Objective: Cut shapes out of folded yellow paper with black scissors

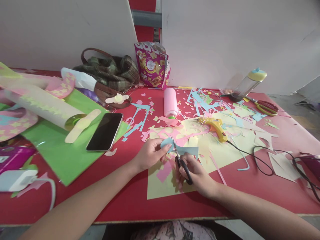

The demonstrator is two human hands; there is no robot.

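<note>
My left hand (152, 154) pinches the rounded end of a light blue paper strip (187, 150). Black-handled scissors (184, 169) are gripped in my right hand (196, 173), and their blades lie across the strip close to my left fingertips. Both hands hover above a pale yellow sheet (162, 191) scattered with pink and cream paper offcuts. Just beyond them lies a pink bottle (170, 102) with a green cap pointing towards me. A yellow glue gun (215, 128) rests on the scraps to the right of my hands.
A phone (105, 131) and a decorated paper tube (47, 105) lie on a green sheet (62, 156) at left. Behind stand a plaid bag (112, 71) and a purple snack pouch (152, 66). At right are a clear bottle (247, 85), red-handled scissors (266, 107) and a black cord (243, 151).
</note>
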